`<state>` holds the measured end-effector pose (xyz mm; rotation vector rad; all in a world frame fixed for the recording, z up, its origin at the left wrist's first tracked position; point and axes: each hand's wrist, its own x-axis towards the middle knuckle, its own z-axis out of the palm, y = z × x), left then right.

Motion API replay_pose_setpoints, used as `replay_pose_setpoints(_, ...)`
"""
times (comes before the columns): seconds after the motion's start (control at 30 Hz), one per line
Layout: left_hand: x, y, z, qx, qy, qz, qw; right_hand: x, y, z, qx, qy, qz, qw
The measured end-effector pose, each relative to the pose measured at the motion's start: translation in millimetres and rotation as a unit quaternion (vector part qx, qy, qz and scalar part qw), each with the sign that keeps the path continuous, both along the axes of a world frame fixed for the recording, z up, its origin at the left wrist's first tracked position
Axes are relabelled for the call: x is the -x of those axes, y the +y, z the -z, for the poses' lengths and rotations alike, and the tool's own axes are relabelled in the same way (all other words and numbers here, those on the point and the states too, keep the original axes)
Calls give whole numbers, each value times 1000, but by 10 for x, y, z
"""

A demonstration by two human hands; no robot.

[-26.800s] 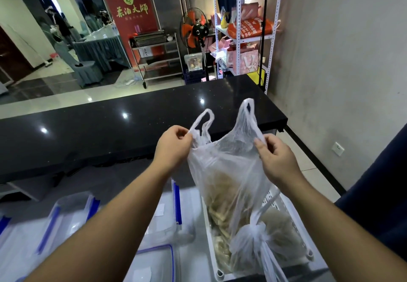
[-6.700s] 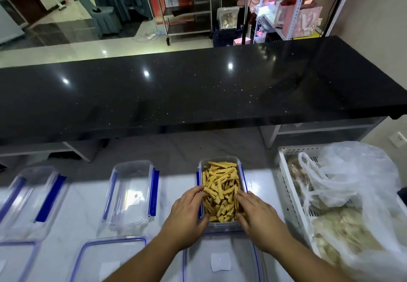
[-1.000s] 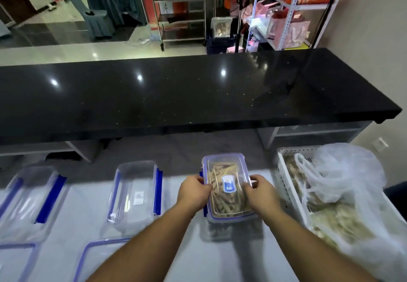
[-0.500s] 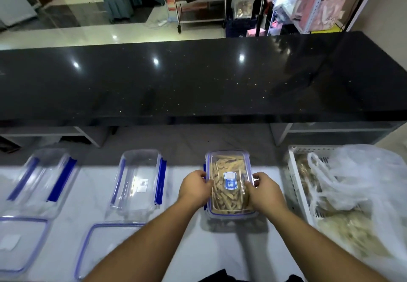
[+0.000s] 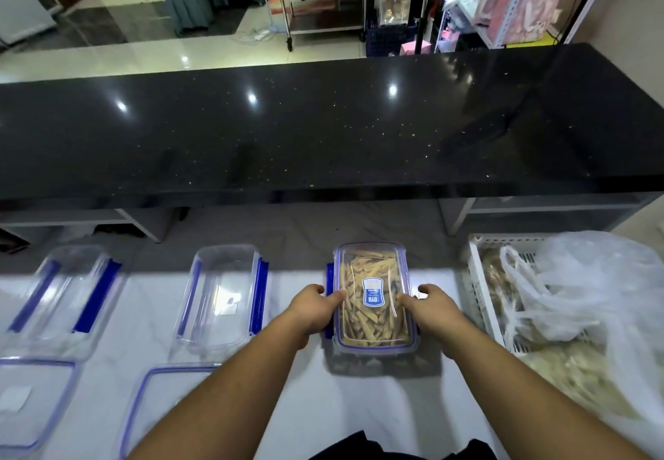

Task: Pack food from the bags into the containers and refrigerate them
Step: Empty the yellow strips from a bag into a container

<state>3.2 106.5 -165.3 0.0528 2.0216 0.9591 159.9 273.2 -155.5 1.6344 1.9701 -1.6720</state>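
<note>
Clear lidded container [image 5: 373, 294] runs lengthwise away from the person; left hand [image 5: 312, 310] and right hand [image 5: 433, 310] flank its long sides. Both sets of fingers curl lightly over the lid edges, equally near; clasps look the likely next move.

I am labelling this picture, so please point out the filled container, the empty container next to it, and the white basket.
filled container [image 5: 373, 294]: head view, on the blue label of its clear lid.
empty container [image 5: 222, 294]: head view, on its clear bottom.
white basket [image 5: 481, 287]: head view, on its left wall.
</note>
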Motion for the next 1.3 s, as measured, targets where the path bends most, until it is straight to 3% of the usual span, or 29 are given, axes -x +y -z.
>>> replay_pose_setpoints(0.13, -10, 50, -76, 22, 111, 61, 992, -25, 28, 52, 63, 16, 41, 997)
replay_pose_setpoints(0.33, -71, 103, -126, 99, 214, 154, 960, -18, -66, 68, -80, 41, 17, 996)
replay_pose_setpoints(0.43, -75, 116, -118, 104, 228, 161, 955, -7, -144, 23, -151, 23, -25, 988)
replay_pose_setpoints(1.0, -51, 113, -139, 77, 265, 166, 947, -114, -374, -113, -240, -79, -92, 963)
replay_pose_setpoints(1.17, -171, 157, -250, 49, 407, 243, 879, -440, -504, -200, -283, -91, -83, 951)
replay_pose_setpoints(1.3, -439, 295, -258, 12, 420, 317, 850, -728, -494, -307, -371, -65, -71, 924)
